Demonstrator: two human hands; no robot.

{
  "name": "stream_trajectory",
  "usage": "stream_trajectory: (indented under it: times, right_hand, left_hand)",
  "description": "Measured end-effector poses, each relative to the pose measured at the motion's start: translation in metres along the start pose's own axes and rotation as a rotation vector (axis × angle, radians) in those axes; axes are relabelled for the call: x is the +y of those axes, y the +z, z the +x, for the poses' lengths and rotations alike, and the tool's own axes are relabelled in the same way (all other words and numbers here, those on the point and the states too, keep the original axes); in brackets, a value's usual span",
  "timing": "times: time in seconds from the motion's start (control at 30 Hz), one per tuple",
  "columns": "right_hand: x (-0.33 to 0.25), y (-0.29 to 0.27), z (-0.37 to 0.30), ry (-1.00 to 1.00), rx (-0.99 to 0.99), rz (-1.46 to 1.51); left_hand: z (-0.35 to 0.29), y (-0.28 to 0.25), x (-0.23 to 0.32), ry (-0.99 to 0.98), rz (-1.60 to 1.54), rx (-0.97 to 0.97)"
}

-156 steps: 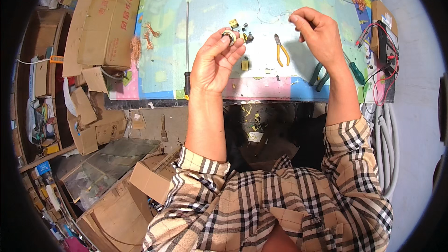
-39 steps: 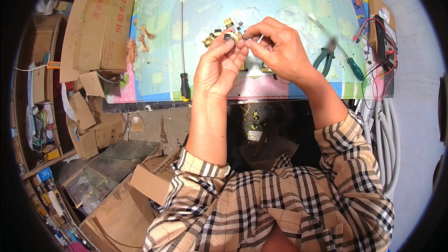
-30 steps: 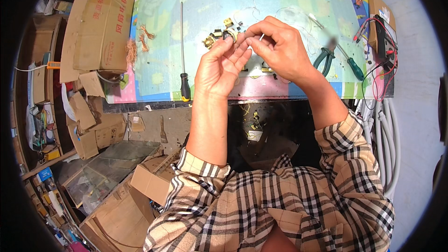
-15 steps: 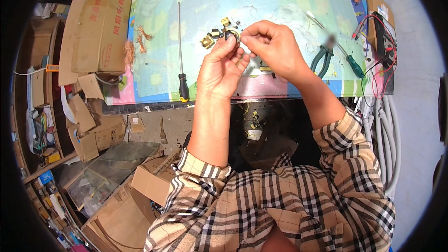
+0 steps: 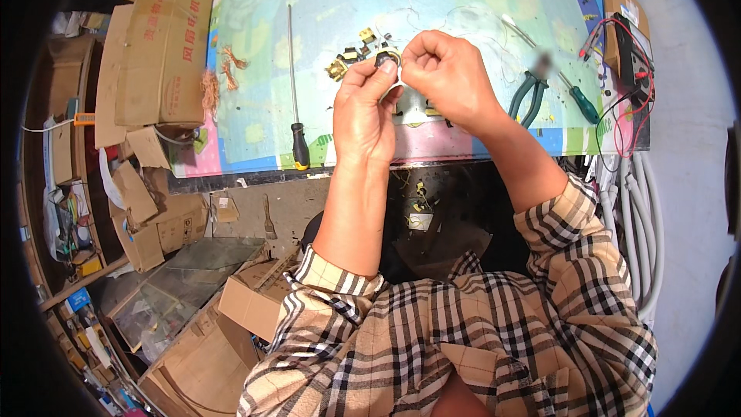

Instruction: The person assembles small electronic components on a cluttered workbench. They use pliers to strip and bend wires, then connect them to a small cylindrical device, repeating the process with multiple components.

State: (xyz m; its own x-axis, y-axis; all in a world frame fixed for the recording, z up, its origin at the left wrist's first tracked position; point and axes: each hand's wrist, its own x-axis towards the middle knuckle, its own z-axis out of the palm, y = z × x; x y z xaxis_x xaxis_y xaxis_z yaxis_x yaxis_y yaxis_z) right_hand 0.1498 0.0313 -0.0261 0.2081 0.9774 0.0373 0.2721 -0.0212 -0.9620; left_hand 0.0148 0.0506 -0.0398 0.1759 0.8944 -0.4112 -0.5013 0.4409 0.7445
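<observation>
Between the thumb and fingers of my left hand (image 5: 361, 120) is a small black coil part (image 5: 385, 55) with a pale yellow rim. My right hand (image 5: 451, 81) is closed in a pinch right beside the part's right edge. What its fingertips hold, if anything, is too small to make out. Just beyond my left fingers lie several small yellow-and-black transformers (image 5: 337, 69). More small pieces (image 5: 432, 110) show partly behind and below my right hand. Loose thin wire (image 5: 471, 14) trails over the table beyond it.
A long screwdriver (image 5: 299, 145) lies left of my hands. Pliers (image 5: 528, 100), a green-handled screwdriver (image 5: 584, 105) and a meter with red and black leads (image 5: 634, 69) lie right. Copper wire bundles (image 5: 229, 68) sit near a cardboard box (image 5: 166, 54) on the left.
My left hand has tilted the coil part more upright, and its fingers have curled in. My right fingers have folded tighter beside it. The whole view has shifted slightly.
</observation>
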Motion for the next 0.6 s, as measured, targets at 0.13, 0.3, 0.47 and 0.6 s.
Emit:
stream_trajectory:
  times: [0.13,0.3,0.47,0.6]
  right_hand:
    - [0.004,-0.010,0.003,0.152,-0.107,0.183]
    - [-0.005,-0.011,0.003,0.162,-0.124,0.301]
    - [-0.008,-0.001,-0.003,-0.180,-0.013,-0.039]
    - [-0.004,0.000,-0.003,-0.280,0.037,-0.112]
  left_hand:
    - [0.006,-0.011,0.005,0.101,-0.020,0.023]
    - [0.008,-0.013,0.007,-0.172,-0.304,-0.048]
    - [0.009,-0.007,0.007,-0.240,-0.383,-0.057]
    - [0.007,-0.007,0.007,-0.219,-0.363,-0.057]
